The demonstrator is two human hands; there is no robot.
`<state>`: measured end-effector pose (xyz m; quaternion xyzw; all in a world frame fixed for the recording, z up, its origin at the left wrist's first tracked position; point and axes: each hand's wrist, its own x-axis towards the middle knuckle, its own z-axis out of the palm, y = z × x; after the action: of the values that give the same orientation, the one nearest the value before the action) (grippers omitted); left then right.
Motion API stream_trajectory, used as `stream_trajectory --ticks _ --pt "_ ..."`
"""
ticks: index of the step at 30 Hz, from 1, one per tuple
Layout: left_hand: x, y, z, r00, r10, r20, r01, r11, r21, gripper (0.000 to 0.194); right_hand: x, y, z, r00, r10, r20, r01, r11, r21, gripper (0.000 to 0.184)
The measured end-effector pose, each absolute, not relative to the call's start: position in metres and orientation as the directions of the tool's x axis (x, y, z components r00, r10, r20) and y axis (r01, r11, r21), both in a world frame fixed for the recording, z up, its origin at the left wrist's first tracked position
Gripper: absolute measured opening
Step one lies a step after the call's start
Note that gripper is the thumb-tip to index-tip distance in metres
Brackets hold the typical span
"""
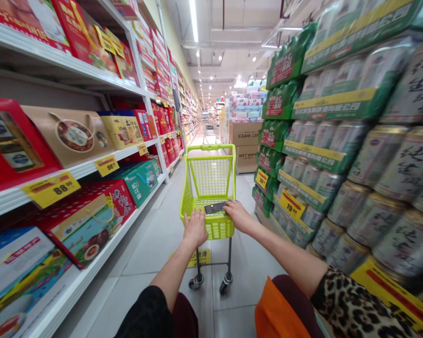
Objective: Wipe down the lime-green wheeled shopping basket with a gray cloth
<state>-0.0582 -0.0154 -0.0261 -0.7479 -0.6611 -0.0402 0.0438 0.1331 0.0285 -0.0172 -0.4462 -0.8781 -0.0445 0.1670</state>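
A small lime-green shopping cart [211, 158] on dark metal legs stands upright in front of me. My left hand [196, 225] is closed over the left part of its near edge, the knuckles facing up. At the right end of that edge, my right hand [238, 215] grips the cart, fingers curled over and pointing inward. A dark, flat rectangular thing [215, 207] lies between my hands, touching or very near my right fingertips; its kind is unclear. Through the lattice the basket's inside shows no goods. The undersides of both hands' fingers are hidden.
White shelves [91, 70] with boxed gift sets and yellow price tags line the left. Shrink-wrapped can packs [324, 103] are stacked close on the right. Wet-wipe cartons [245, 152] stand farther ahead right, and another cart [210, 134] is down the tiled aisle [144, 253].
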Motion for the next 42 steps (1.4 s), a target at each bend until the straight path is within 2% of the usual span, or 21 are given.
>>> stream_trajectory --ticks 8,13,17,20,23,28,33,38,42 --pt "-0.069 -0.014 -0.018 0.143 0.988 0.054 0.99 -0.143 -0.012 0.071 0.088 0.013 -0.024 -0.572 0.724 0.385 0.769 0.637 -0.056 0.041" --pt "-0.073 -0.016 -0.019 0.163 0.985 0.049 0.987 -0.163 -0.006 0.072 0.11 0.017 -0.024 -0.505 0.773 0.384 0.824 0.564 -0.051 0.039" --pt "-0.064 -0.017 -0.023 0.14 0.986 0.089 0.99 -0.139 -0.016 0.073 0.1 0.018 -0.03 -0.44 0.799 0.41 0.85 0.517 -0.097 0.04" --pt "-0.059 -0.017 -0.024 0.135 0.987 0.089 0.991 -0.132 -0.031 0.072 0.081 0.019 -0.035 -0.477 0.758 0.445 0.812 0.574 -0.107 0.043" --pt "-0.064 -0.015 -0.021 0.159 0.986 0.057 0.987 -0.157 -0.042 0.076 0.082 0.021 -0.033 -0.528 0.724 0.444 0.788 0.613 -0.062 0.04" --pt "-0.077 -0.014 -0.02 0.076 0.997 0.017 0.995 -0.075 -0.06 0.084 0.123 0.027 -0.023 -0.468 0.791 0.394 0.866 0.499 0.027 0.036" --pt "-0.066 -0.014 -0.021 0.078 0.997 0.021 0.994 -0.077 -0.078 0.08 0.113 0.022 -0.029 -0.372 0.843 0.389 0.912 0.41 -0.017 0.039" --pt "-0.061 -0.013 -0.021 0.069 0.996 0.054 0.993 -0.064 -0.102 0.079 0.084 0.017 -0.042 -0.408 0.794 0.451 0.876 0.48 -0.051 0.041" --pt "-0.068 -0.013 -0.022 0.082 0.995 0.06 0.992 -0.076 -0.102 0.076 0.11 0.023 -0.043 -0.453 0.758 0.469 0.851 0.525 -0.026 0.04"
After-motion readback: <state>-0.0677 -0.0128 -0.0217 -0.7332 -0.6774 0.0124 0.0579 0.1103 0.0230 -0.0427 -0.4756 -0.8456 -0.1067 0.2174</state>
